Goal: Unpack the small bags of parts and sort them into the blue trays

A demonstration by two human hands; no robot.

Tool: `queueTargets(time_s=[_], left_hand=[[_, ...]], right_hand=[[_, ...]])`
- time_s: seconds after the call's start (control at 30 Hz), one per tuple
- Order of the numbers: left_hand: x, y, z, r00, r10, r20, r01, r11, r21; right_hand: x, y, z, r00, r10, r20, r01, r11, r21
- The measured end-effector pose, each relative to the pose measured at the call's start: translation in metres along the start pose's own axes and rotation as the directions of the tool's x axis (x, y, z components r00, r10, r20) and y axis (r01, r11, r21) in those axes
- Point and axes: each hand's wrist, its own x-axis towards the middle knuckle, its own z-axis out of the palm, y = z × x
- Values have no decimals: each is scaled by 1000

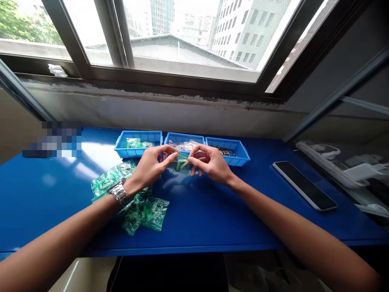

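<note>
Between my two hands hangs a small clear green plastic bag [181,163] with pale pieces inside. My left hand [156,160] pinches its upper left edge between thumb and fingers. On the other side, my right hand [208,161] is closed with thumb and index finger at the bag's upper right edge. Under and beside my left wrist lies a pile of similar filled green bags [156,213]. Just behind my hands stand a left blue bin [136,152] with green bags, a middle blue bin [185,137] with clear bags, and a right blue bin [240,159] with dark, thin metal-looking parts.
A phone [304,184] lies on the blue table [206,219] to the right. Beyond it, a shelf [343,170] holds white items. A blurred-out patch [57,140] covers the table's far left corner. A windowed wall [170,103] borders the back edge.
</note>
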Motion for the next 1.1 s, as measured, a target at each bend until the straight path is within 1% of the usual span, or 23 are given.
queueTargets(time_s=[0.13,0.27,0.33,0.43,0.53,0.63,0.73,0.9,1.03,1.1], left_hand=[[-1,3,1,996,-72,62,80,986,-147],[-2,6,2,985,-135,111,161,949,-272],[-3,8,2,982,-152,109,178,936,-303],[-4,11,4,985,-157,70,172,930,-325],[-4,11,5,985,-162,60,173,930,-326],[-4,10,5,981,-172,91,192,927,-321],[-5,9,5,976,-191,105,216,918,-332],[-7,7,9,977,-200,77,214,902,-376],[-9,7,10,973,-210,97,231,890,-393],[-10,8,10,972,-209,111,236,889,-392]], right_hand=[[-8,7,7,990,-53,-131,60,997,43],[-13,9,13,976,-79,-202,97,992,79],[-15,11,13,981,-36,-192,56,993,100],[-15,14,12,988,31,-150,-16,995,100],[-17,15,10,985,5,-173,4,999,51],[-19,14,10,978,-20,-207,29,999,41],[-20,11,11,981,-7,-194,17,999,49],[-19,7,11,978,1,-210,-6,1000,-25],[-20,8,12,984,34,-174,-25,998,57],[-21,9,13,985,29,-169,-13,995,98]])
